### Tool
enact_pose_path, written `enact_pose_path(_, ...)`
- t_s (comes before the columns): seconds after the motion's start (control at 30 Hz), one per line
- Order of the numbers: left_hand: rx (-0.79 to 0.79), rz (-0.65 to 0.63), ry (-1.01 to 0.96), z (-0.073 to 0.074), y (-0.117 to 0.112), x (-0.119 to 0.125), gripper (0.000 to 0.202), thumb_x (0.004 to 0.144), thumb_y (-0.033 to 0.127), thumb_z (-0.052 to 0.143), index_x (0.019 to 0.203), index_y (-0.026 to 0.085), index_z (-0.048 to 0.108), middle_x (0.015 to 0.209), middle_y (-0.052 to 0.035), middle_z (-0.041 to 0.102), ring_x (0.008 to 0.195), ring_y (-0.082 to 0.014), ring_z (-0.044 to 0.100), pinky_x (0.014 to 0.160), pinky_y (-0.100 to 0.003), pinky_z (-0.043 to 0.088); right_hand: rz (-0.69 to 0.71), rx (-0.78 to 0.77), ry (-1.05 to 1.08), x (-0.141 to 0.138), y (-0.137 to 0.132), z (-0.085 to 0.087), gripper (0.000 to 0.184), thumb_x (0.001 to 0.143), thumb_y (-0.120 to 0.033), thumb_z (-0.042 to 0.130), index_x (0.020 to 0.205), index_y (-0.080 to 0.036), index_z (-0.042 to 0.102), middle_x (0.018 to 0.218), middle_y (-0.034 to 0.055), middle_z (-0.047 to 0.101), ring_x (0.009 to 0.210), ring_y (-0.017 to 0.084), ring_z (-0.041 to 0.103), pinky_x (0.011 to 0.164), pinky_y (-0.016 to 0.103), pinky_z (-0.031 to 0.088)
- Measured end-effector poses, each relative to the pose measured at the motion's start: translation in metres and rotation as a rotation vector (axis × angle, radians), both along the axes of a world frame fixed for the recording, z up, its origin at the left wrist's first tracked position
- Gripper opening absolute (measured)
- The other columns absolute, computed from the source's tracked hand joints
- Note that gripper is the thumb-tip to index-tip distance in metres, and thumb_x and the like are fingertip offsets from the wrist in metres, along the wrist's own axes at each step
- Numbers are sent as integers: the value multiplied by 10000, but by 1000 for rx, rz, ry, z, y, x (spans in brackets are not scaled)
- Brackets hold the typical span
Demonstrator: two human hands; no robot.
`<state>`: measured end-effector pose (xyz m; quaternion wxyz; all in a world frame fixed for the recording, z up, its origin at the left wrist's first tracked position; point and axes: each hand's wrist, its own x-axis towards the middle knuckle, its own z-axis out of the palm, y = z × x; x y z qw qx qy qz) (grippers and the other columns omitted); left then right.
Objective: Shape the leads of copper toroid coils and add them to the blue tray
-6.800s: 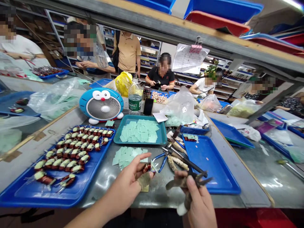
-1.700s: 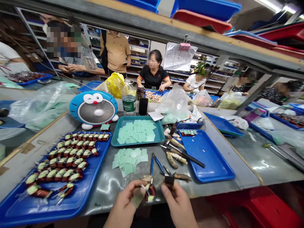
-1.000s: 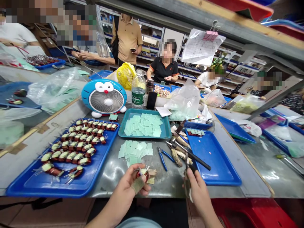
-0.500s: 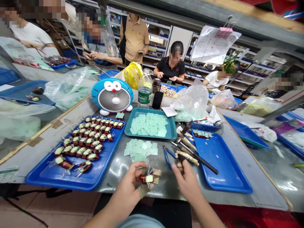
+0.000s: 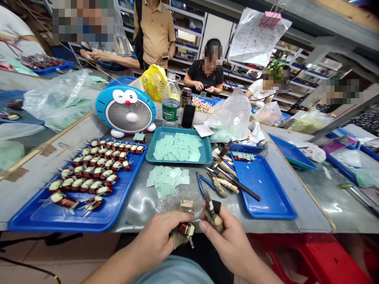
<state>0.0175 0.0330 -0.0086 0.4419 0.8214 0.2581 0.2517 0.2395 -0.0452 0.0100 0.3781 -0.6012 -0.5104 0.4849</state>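
My left hand (image 5: 161, 232) pinches a wound copper coil (image 5: 186, 228) with a pale top and wire leads over the table's front edge. Beige wrapping covers the tips of some of its fingers. Just to the right, my right hand (image 5: 229, 236) grips a short knife-like tool (image 5: 209, 204), its flat blade pointing up and its handle wrapped; part of the handle is hidden by the fingers. Similar coils (image 5: 96, 172) stand in rows in a blue tray (image 5: 89, 216) on the left. Loose pale green squares (image 5: 168, 179) lie on the metal table beyond my hands.
More squares fill a teal tray (image 5: 149, 156). Pliers (image 5: 204, 183) and other hand tools lie beside a blue tray (image 5: 269, 193) on the right. A blue fan (image 5: 127, 110), a water bottle (image 5: 171, 104) and plastic bags (image 5: 233, 114) stand behind. Co-workers sit across.
The coil has tipped over in my left hand, its leads now pointing down. My right hand has come closer to it, with the tool's blade turned up. The camera view has shifted.
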Motion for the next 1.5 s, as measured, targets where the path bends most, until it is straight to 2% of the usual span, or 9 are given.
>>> enact_pose_path(0.13, -122, -12, -12, 4, -6, -1, 264, 942, 271, 711, 1205, 278, 695, 1096, -44, 780, 977, -216, 741, 875, -260, 538, 1, 1, 123, -11, 7, -3, 526, 949, -529, 620, 1281, -127, 552, 1068, 50, 636, 928, 63, 618, 861, 116, 525)
enact_pose_path(0.37, -621, 6, -233, -11, -24, 1, 412, 895, 551, 723, 1056, 199, 581, 892, -33, 657, 794, -167, 608, 727, -260, 495, -68, -41, 205, -20, -1, -15, 568, 926, -535, 654, 1294, -122, 524, 959, 28, 607, 822, 34, 560, 778, 101, 499)
enact_pose_path(0.53, -745, -7, -283, -17, -32, 6, 489, 902, 640, 665, 1047, 189, 543, 885, -24, 601, 783, -152, 570, 724, -273, 471, -87, 102, 31, -21, -13, -18, 376, 984, -409, 594, 1266, -165, 546, 968, 29, 641, 811, 43, 613, 769, 124, 521)
enact_pose_path(0.7, -565, 71, -287, -20, -35, 10, 366, 947, 543, 658, 996, 196, 552, 849, -6, 577, 761, -141, 545, 686, -235, 459, 32, 838, -465, -20, -11, -19, 334, 905, -98, 540, 1219, -196, 595, 1018, 49, 656, 896, 94, 601, 814, 201, 490)
enact_pose_path(0.77, -375, 98, -267, -20, -32, 9, 268, 970, 461, 652, 985, 209, 565, 826, 1, 590, 722, -136, 550, 657, -224, 459, 83, 958, -541, -17, -10, -20, 384, 896, -104, 544, 1269, -185, 594, 1085, 75, 658, 941, 119, 605, 840, 233, 503)
enact_pose_path(0.93, 148, 198, -163, -12, -16, 0, 250, 880, 203, 776, 1027, 255, 580, 1008, -22, 715, 950, -188, 687, 887, -280, 524, -315, 445, -274, 0, -22, -37, 406, 980, -251, 608, 1372, -226, 505, 1140, 34, 676, 1017, 56, 686, 902, 115, 551)
enact_pose_path(1.07, 257, 286, -158, -13, -8, -6, 370, 873, 197, 773, 1137, 264, 523, 1143, -70, 731, 1075, -220, 707, 930, -302, 550, -222, 116, -190, 15, -40, -60, 468, 1014, -400, 568, 1420, -181, 486, 1193, 67, 665, 1074, 67, 692, 941, 97, 559)
enact_pose_path(1.3, 314, 334, -145, -21, -6, -7, 434, 879, 213, 763, 1222, 268, 502, 1127, -60, 738, 1082, -215, 711, 1000, -323, 535, -13, 628, -854, 15, -40, -65, 455, 984, -233, 543, 1437, -213, 504, 1269, 109, 566, 1122, 162, 577, 915, 247, 562)
enact_pose_path(1.5, 38, 266, -111, -11, -10, -6, 440, 889, 275, 771, 1240, 278, 505, 1118, -44, 685, 1004, -195, 695, 882, -284, 550, 43, 665, -979, 11, -21, -50, 499, 973, -204, 539, 1469, -185, 480, 1219, 130, 546, 1060, 199, 506, 845, 311, 530)
